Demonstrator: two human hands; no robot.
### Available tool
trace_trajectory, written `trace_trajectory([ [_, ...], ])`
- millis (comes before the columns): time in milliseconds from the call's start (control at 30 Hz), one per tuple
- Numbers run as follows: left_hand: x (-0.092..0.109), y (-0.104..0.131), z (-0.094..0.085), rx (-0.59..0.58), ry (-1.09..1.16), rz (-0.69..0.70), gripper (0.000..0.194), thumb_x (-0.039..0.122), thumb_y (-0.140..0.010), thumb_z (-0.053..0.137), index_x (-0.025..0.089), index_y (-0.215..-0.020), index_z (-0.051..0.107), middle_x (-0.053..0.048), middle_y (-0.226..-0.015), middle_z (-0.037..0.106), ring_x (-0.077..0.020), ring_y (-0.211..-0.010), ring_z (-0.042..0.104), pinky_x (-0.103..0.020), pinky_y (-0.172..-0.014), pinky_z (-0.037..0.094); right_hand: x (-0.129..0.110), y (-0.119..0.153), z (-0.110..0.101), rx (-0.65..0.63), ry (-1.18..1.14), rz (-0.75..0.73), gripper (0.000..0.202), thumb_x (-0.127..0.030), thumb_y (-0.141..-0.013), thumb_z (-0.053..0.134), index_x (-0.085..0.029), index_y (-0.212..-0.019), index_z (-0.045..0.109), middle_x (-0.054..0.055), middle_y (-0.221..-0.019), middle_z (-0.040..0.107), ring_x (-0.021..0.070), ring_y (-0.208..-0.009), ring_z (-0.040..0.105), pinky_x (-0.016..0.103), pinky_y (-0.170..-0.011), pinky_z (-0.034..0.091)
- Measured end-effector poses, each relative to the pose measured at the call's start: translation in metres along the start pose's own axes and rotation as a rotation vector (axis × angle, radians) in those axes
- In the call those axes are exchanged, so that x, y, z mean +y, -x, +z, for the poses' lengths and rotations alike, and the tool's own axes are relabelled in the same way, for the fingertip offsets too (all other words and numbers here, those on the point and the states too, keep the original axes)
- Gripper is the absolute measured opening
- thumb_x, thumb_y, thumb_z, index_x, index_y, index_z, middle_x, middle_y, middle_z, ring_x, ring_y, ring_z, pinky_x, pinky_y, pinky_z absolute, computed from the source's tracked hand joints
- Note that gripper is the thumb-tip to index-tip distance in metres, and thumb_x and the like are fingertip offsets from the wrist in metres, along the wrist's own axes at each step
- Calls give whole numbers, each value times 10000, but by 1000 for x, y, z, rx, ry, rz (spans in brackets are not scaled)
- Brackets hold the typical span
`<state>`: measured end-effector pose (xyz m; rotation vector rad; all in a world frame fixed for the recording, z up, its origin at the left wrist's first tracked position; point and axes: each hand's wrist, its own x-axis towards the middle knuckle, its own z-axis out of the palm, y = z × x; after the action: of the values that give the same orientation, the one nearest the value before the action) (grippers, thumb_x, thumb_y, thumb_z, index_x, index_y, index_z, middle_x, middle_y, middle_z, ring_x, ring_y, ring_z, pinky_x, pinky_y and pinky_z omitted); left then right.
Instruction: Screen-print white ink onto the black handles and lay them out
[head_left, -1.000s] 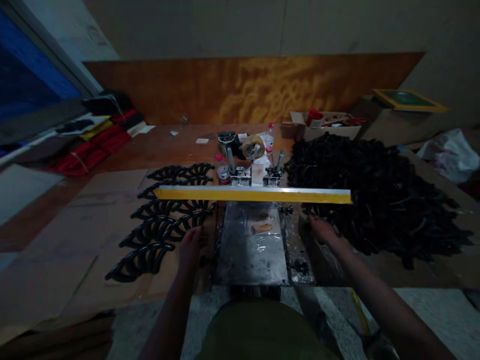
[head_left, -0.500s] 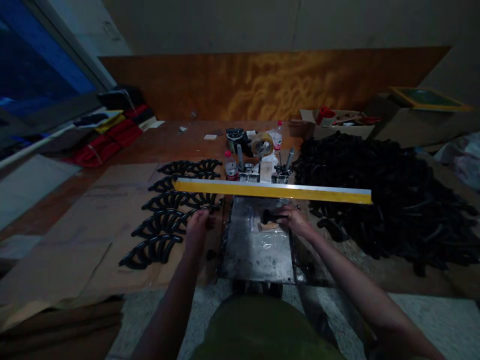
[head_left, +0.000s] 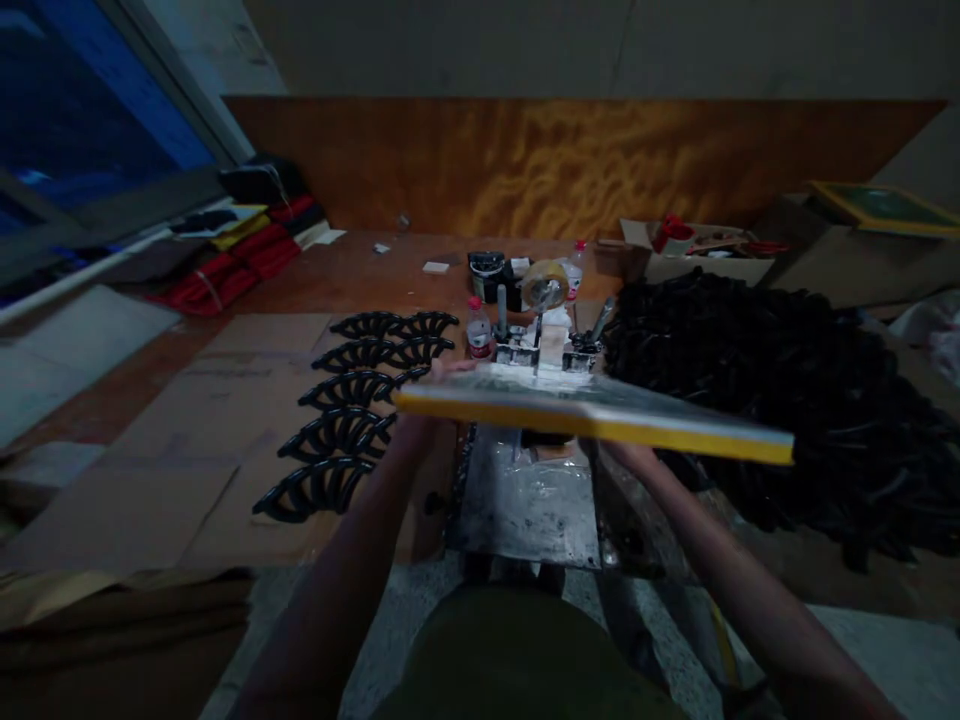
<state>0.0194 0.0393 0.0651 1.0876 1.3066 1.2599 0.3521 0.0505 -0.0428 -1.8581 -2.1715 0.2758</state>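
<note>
A yellow-edged frame [head_left: 600,418], slightly blurred, hangs tilted over the metal plate [head_left: 525,510], hinged side toward the clamps [head_left: 544,355]. My left hand [head_left: 442,380] is at the left part of the frame, its fingers partly behind the edge; their grip is not clear. My right hand [head_left: 626,452] is below the frame's right part, mostly hidden by it. Under the frame, a dark piece [head_left: 546,438] lies on the plate by a light wooden block [head_left: 551,453]. Rows of black curved pieces [head_left: 322,487] lie to the left.
A large heap of black pieces [head_left: 765,400] covers the right side. Bottles [head_left: 478,330], a tape roll [head_left: 545,285] and a black tub [head_left: 486,275] stand behind the clamps. An open carton [head_left: 709,268] is at the back right, red bundles [head_left: 225,275] at the back left.
The frame has come lower and tilted. My left hand has moved up from beside the black pieces to the frame. The right hand, earlier holding a black piece over the plate, is now mostly hidden.
</note>
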Motion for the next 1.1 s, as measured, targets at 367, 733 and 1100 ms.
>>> trace_trajectory([
  [367, -98, 56, -12, -26, -215, -224, 458, 385, -698, 687, 222, -1125, 710, -108, -1179, 709, -343, -1136, 617, -423, -905, 491, -62, -80, -17, 16, 102, -244, 467, -150, -853, 566, -141, -1318, 535, 153, -1311, 558, 264, -1204, 503, 356, -983, 426],
  [733, -145, 50, -16, -46, -105, -275, 527, 443, -728, 684, 197, -1192, 651, -110, -1331, 629, -299, -1254, 555, -419, -1039, 430, -76, -39, 10, -163, 218, -358, 207, -85, -818, 498, -110, -971, 634, 152, -1008, 635, 259, -1017, 543, 327, -862, 432],
  [1100, -151, 51, -19, -73, -176, -238, 498, 478, -767, 644, 205, -1183, 661, -122, -1296, 647, -300, -1238, 566, -425, -1030, 420, -69, -21, 5, -177, -14, -578, 243, -32, -749, 508, -156, -926, 622, 90, -935, 603, 217, -933, 520, 300, -799, 416],
])
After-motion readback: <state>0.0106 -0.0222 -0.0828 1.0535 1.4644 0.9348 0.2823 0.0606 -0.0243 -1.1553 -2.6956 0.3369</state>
